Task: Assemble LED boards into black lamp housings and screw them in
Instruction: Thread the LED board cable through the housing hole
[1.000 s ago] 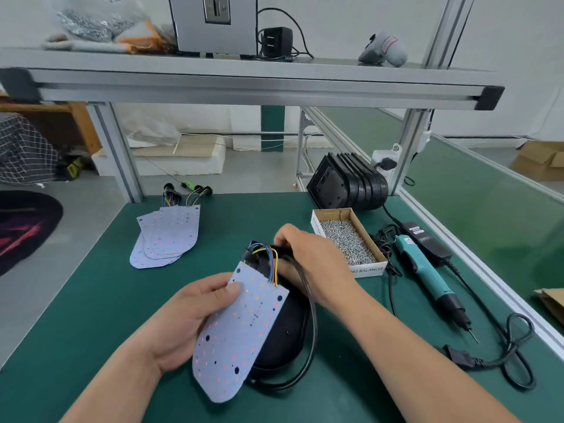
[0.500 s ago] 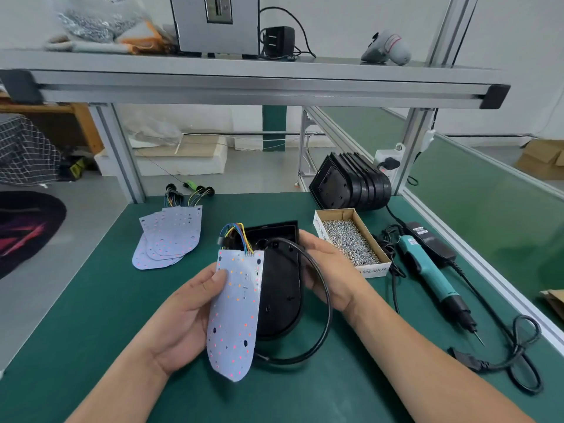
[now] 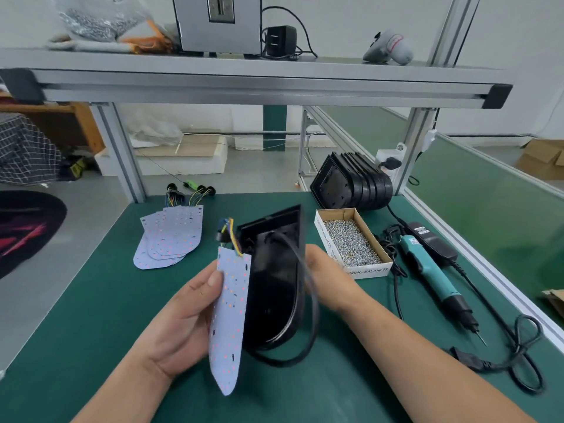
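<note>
- Thumb [image 3: 214,280] of the left hand [image 3: 183,322] presses the face of the LED board [image 3: 229,319]. The other fingers are behind it, so the board is pinched along its left edge.
- Right hand [image 3: 328,277] grips the right rim of the lamp housing [image 3: 274,288]. Its fingertips are hidden behind the shell.
- A second ago the housing lay flat on the green table [image 3: 91,300] with the board slanted over it. It is now tipped up on its rounded end, cavity facing left, and the board stands almost edge-on just beside it.
- The right hand has shifted from the housing's top end to its side.
- Coloured wires [image 3: 231,239] run from the board's top end towards the housing's upper corner, and the black cable [image 3: 315,315] loops out round the lower right.
- My reading is that the wiring step is done, and the board is ready to fold into the cavity.
- Board is not yet seated and no screw is in. The screw box [image 3: 367,271] and electric screwdriver [image 3: 433,270] lie untouched to the right.
- Further out, spare boards [image 3: 174,239] lie back left and stacked housings [image 3: 354,184] back right.
</note>
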Available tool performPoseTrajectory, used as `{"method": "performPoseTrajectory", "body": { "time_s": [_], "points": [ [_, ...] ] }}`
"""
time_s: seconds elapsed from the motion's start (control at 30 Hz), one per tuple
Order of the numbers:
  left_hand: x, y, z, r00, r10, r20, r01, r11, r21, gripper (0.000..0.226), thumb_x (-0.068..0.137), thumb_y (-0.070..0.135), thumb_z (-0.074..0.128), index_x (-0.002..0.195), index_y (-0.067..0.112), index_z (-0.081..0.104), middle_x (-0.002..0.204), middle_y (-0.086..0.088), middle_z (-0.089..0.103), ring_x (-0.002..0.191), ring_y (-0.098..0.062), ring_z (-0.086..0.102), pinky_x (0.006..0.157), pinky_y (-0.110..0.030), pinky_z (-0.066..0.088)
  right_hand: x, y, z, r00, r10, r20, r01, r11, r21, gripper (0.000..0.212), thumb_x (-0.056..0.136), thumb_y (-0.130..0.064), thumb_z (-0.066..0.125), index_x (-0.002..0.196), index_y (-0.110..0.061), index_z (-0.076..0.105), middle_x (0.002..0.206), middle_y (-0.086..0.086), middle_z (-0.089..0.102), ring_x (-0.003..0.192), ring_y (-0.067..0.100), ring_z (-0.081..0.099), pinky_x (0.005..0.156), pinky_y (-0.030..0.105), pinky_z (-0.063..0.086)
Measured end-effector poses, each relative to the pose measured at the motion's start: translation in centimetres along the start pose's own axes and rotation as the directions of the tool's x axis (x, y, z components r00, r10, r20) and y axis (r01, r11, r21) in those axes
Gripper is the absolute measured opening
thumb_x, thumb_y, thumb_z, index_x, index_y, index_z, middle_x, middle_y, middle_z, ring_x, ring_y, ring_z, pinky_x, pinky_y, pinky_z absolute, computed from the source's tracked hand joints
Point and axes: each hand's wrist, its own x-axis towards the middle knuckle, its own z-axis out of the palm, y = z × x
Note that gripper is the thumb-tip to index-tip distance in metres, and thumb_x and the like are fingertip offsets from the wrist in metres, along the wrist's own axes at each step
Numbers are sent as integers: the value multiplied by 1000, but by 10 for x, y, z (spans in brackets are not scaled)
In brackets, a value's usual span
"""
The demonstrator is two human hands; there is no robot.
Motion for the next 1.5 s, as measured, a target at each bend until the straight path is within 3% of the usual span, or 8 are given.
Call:
{"method": "performPoseTrajectory", "body": {
  "time_s": [0.07, 0.2, 0.37, 0.57, 0.87, 1.1, 1.3, 1.5],
  "points": [
    [-1, 4, -1, 999, 36, -28, -37, 999, -36, 75, 70, 45, 99, 137, 26, 71, 125, 2, 72, 108, -15, 70, 99, -33, 56, 8, 9, 2, 996, 76, -51, -87, 960, -265, 14, 99, -20, 66, 85, -20, 68, 84, 6, 74, 70, 5, 59, 77, 42, 57],
    [-3, 11, -2, 990, 109, -89, -112, 994, -21, 78, 64, 52, 100, 135, 35, 72, 129, 8, 71, 109, -12, 69, 96, -31, 56, 17, 14, -14, 947, 170, -271, -244, 931, -270, 21, 89, -13, 57, 94, -30, 68, 72, -13, 64, 61, 4, 54, 59, 30, 45],
    [-2, 9, 3, 995, 81, -64, -82, 996, -23, 76, 69, 45, 99, 136, 24, 72, 126, 7, 74, 105, -7, 73, 93, -26, 58, 11, 18, -15, 980, 97, -173, -172, 852, -495, 33, 90, -21, 63, 93, -54, 63, 82, -11, 65, 87, 19, 61, 71, 33, 49],
    [3, 0, 0, 999, -36, -16, 36, 999, 20, 40, 104, 25, 58, 141, 13, 67, 111, -1, 76, 90, -13, 73, 81, -29, 62, 3, 11, 3, 998, 28, -63, -27, 999, 24, 23, 99, -18, 71, 115, -35, 71, 112, -27, 74, 106, -10, 67, 83, 8, 50],
    [7, 3, -10, 999, -49, -8, 49, 999, 13, 41, 110, 32, 54, 150, 29, 59, 133, 6, 71, 104, -11, 74, 83, -32, 61, 15, 22, 2, 980, 114, -165, -197, 695, -691, 16, 100, -18, 49, 86, -13, 53, 95, 16, 73, 86, 43, 64, 73, 45, 55],
    [6, 11, -17, 995, 35, -92, -33, 999, 17, 40, 100, 31, 60, 139, 26, 69, 122, 1, 77, 97, -14, 77, 78, -33, 63, 14, 28, -9, 933, 354, -63, -349, 934, 71, 22, 80, -30, 51, 76, -18, 69, 62, 5, 68, 39, 18, 38, 40, 20, 25],
    [9, 2, -18, 995, -4, -104, 17, 992, 123, 40, 106, 29, 57, 144, 18, 65, 135, -8, 72, 106, -19, 74, 82, -33, 61, 14, 29, -15, 975, 222, -29, -169, 815, 554, 16, 84, -31, 66, 89, -25, 81, 70, 3, 62, 58, 17, 51, 51, 30, 34],
    [13, 3, -23, 950, 101, -294, -76, 993, 95, 31, 101, 28, 58, 122, 19, 80, 135, -10, 73, 114, -15, 74, 80, -24, 62, 18, 31, -16, 937, 346, -51, -211, 677, 705, 75, 89, -86, 46, 120, -24, 76, 96, 1, 71, 70, 13, 62, 50, 24, 41]
  ]
}}
